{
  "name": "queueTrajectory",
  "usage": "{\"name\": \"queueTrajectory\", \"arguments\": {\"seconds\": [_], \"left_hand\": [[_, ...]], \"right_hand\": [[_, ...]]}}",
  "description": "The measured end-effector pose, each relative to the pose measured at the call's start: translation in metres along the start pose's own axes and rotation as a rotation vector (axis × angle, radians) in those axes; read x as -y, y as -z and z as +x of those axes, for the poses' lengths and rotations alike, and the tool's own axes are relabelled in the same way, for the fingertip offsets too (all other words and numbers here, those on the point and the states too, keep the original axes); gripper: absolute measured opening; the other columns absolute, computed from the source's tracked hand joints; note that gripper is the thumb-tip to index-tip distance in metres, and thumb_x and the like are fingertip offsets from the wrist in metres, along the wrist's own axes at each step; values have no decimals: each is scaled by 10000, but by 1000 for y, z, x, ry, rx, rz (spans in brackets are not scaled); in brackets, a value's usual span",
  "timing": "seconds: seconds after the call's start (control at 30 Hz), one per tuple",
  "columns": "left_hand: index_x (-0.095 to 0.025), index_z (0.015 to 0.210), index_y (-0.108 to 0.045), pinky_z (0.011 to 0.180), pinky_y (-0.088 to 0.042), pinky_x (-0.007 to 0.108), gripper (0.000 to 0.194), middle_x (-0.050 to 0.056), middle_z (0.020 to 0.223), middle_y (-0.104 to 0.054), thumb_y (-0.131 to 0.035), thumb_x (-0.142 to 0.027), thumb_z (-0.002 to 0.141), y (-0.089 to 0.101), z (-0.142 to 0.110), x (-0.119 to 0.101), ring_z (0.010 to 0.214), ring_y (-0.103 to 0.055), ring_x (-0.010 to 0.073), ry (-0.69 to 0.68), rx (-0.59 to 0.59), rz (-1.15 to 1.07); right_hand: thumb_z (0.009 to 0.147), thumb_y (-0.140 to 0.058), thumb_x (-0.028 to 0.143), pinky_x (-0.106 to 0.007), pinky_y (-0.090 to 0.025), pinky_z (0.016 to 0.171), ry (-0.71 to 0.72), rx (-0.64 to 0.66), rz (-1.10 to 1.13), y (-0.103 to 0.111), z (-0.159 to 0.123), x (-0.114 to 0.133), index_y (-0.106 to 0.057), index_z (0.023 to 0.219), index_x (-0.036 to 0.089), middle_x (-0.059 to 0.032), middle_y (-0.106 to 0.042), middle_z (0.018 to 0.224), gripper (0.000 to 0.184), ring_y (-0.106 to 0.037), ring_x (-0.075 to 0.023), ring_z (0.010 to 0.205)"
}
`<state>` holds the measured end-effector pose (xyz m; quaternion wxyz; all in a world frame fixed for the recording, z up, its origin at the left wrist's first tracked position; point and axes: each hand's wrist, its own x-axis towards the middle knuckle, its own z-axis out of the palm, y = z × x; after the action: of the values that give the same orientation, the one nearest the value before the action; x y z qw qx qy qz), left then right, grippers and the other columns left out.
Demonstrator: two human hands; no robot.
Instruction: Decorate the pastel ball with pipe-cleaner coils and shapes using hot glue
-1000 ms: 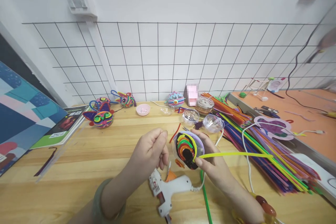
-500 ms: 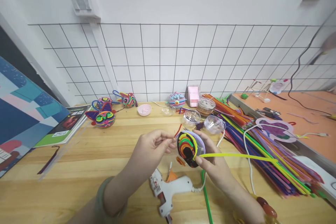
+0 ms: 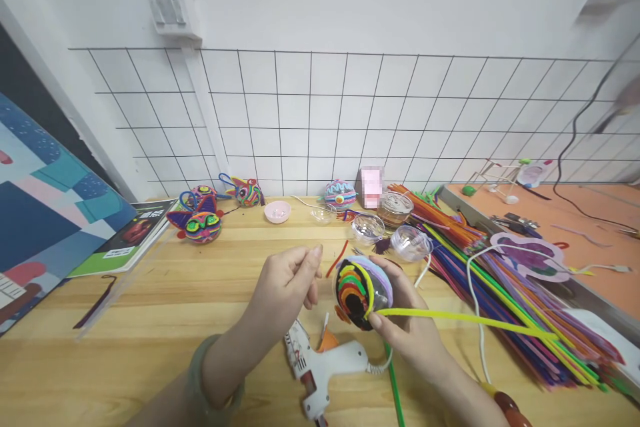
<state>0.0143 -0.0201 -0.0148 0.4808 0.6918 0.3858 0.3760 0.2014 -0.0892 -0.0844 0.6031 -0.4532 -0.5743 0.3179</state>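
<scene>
My right hand (image 3: 407,323) grips a clear plastic ball (image 3: 360,288) covered with curved strips of pipe cleaner in black, red, orange, green and yellow. A long yellow pipe cleaner (image 3: 465,319) runs from the ball out to the right, pinned under my right thumb. My left hand (image 3: 285,290) hovers just left of the ball, its fingers curled with thumb and forefinger pinched together; nothing I can name shows in them. A white glue gun (image 3: 325,367) lies on the wooden table (image 3: 165,307) below both hands.
A big heap of coloured pipe cleaners (image 3: 505,280) lies to the right. Clear half-shells (image 3: 410,240), a pink bowl (image 3: 277,211) and finished colourful figures (image 3: 197,220) stand near the wire grid wall. Books (image 3: 120,240) lean at the left. An orange table (image 3: 575,227) adjoins at the right.
My left hand drew back slightly from the ball and its pinch lifted. The ball turned a little and sank lower in my right hand. The camera view shifted slightly.
</scene>
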Motion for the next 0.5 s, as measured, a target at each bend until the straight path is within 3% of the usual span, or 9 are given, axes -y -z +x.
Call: {"name": "queueTrajectory", "arguments": {"seconds": [0.07, 0.17, 0.27, 0.4, 0.5], "left_hand": [[-165, 642, -547, 485, -430, 210, 363, -16, 479, -548, -464, -419, 888, -1, 0, 1, 460, -519, 96, -37, -5, 65], [-169, 962, -629, 642, -506, 250, 190, 52, 814, -688, -527, -285, 852, -3, 2, 3, 730, -642, 147, -94, -25, 84], [-204, 1217, -539, 787, -515, 309, 391, 102, 1120, -637, -560, -268, 831, -4, 3, 5, 1004, -605, 198, -122, -50, 109], [-203, 1347, -420, 890, -495, 383, 578, 152, 1243, -562, -577, -417, 834, -7, 3, 11, 1153, -532, 248, 7, 107, -59], [-210, 1416, -322, 970, -448, 420, 737, 170, 1334, -504, -645, -423, 788, -9, 2, 16, 1238, -480, 280, 96, 286, -249]], "right_hand": [[760, -702, 395, -405, -449, 993, -4, 11, -6, 0, -1, 0, -434, 1297, 295, -80, -550, 1312, 608, -520, -284, 1210], [765, -704, 374, -393, -438, 1004, 7, 20, -12, 0, -1, -1, -436, 1292, 304, -71, -547, 1305, 595, -516, -271, 1209], [778, -693, 344, -378, -431, 1012, 17, 31, -7, -1, -2, -1, -425, 1303, 315, -63, -527, 1319, 590, -503, -259, 1219], [793, -674, 300, -353, -425, 1018, 47, 49, 16, -3, -2, 0, -406, 1307, 333, -54, -509, 1324, 581, -494, -238, 1225], [793, -671, 276, -336, -425, 1017, 67, 59, 11, -4, -1, 0, -394, 1312, 338, -49, -512, 1314, 591, -500, -227, 1217]]}}
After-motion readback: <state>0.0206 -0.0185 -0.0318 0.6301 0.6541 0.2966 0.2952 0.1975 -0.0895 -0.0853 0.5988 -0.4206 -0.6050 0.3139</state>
